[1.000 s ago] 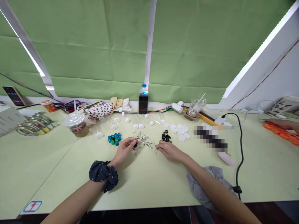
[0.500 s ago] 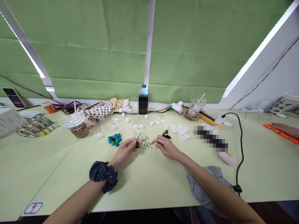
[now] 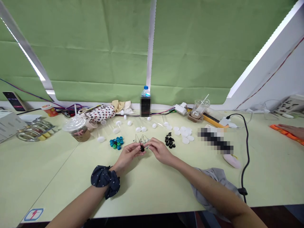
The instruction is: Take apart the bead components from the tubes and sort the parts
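My left hand [image 3: 128,155], with a dark dotted scrunchie [image 3: 105,181] on its wrist, pinches a small black bead [image 3: 142,148] over the pale green table [image 3: 152,186]. My right hand [image 3: 159,150] is closed in a pinch right beside it, its fingertips meeting the bead and a thin metal pin. A loose heap of metal pins [image 3: 142,139] lies just behind both hands. A pile of black beads [image 3: 170,141] sits to the right of them, and a cluster of blue and green beads [image 3: 116,142] to the left.
White caps [image 3: 184,132] are scattered behind the hands. A lidded drink cup [image 3: 77,128] stands at the left, a water bottle [image 3: 145,102] at the back. A black cable [image 3: 245,148] runs down the right side. A grey cloth [image 3: 213,177] lies under my right forearm. Another person's hand [image 3: 291,130] rests far right.
My right hand has moved left from the black bead pile to meet my left hand at the bead. My left hand has stayed nearly in place.
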`<state>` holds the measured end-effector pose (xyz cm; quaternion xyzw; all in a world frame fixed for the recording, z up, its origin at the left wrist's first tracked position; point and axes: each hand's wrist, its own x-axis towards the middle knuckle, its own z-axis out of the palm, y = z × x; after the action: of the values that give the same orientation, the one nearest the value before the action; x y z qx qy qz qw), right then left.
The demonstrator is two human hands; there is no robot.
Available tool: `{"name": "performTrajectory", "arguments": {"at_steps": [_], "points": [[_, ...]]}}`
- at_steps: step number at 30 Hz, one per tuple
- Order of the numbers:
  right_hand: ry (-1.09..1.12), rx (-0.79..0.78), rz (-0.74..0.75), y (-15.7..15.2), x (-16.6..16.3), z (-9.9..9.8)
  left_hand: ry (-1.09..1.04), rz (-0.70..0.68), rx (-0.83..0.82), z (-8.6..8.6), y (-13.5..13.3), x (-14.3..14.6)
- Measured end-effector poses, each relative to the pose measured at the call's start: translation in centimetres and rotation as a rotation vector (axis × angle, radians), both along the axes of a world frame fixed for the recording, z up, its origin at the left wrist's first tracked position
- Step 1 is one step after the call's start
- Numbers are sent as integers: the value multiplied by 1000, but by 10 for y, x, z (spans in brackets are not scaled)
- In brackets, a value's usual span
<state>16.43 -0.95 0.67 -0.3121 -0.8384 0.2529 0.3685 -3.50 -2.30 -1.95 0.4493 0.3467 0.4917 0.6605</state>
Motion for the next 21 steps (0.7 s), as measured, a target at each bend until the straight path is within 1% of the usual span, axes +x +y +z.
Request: {"name": "performTrajectory", "arguments": {"at_steps": [4,14,21], "points": [[9,15,2,-3,-2,-6,5,2,2,-1,-1,2],[35,31,-20,-3,-4,-11,24,5,16,-5,-1,2],[25,28,-30,-4,-5,-11,31,17,7,-1,-2,3]]}}
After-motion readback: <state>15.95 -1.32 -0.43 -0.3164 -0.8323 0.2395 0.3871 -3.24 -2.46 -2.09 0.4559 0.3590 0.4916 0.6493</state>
